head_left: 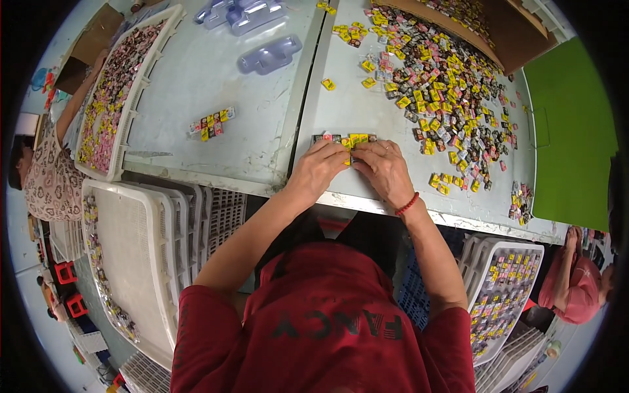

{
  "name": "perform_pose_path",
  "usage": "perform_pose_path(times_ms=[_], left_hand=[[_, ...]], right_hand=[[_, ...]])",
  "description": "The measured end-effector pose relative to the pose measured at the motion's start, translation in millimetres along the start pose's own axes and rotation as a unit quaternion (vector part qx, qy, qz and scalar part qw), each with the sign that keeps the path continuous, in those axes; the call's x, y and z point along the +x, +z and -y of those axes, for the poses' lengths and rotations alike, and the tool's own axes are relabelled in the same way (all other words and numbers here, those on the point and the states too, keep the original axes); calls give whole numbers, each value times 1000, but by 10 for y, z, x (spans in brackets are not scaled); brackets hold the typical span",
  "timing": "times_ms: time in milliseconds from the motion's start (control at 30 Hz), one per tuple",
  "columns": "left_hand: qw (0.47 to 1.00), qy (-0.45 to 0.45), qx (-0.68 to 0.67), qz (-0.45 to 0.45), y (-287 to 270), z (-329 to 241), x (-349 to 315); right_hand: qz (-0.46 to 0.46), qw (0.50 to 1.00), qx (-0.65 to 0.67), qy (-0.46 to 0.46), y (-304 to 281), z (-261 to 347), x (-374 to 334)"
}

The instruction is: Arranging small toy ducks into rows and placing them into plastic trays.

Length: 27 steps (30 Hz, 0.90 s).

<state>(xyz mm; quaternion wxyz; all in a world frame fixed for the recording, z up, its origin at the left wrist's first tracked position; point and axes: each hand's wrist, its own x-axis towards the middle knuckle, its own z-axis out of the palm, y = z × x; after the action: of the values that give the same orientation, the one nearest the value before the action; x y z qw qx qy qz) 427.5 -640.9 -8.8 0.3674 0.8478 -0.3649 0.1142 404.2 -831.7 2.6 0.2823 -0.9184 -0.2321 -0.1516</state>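
At the table's near edge, both of my hands press in on a short row of small boxes (359,138), coloured yellow, black and pink. My left hand (319,171) is closed, its fingertips on the left part of the row. My right hand (385,171), with a red bead bracelet on the wrist, pinches the right part. The thumbs and fingers meet near a yellow box and cover part of the row. To the left lies another joined group of small boxes (213,124). A large loose heap of similar boxes (452,85) spreads over the table on the right.
Clear plastic trays (270,55) lie at the back left. A white crate (124,98) of small pieces stands at the table's left end. Stacked crates (167,229) flank me below the table. A cardboard box (517,36) and green panel (570,124) are at right. Other people work at both sides.
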Motion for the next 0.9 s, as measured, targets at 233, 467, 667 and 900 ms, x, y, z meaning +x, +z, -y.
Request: perform_pose_path(times_ms=[233, 467, 667, 900], left_hand=[[997, 35, 7, -67, 61, 66, 10], [995, 32, 35, -85, 66, 54, 44], [994, 35, 52, -86, 164, 67, -17], [988, 47, 145, -17, 121, -67, -106]], right_hand=[[-53, 998, 30, 20, 54, -18, -52], [-99, 991, 31, 81, 162, 60, -95], [-97, 993, -69, 28, 127, 130, -156], [-62, 991, -120, 21, 101, 216, -210]])
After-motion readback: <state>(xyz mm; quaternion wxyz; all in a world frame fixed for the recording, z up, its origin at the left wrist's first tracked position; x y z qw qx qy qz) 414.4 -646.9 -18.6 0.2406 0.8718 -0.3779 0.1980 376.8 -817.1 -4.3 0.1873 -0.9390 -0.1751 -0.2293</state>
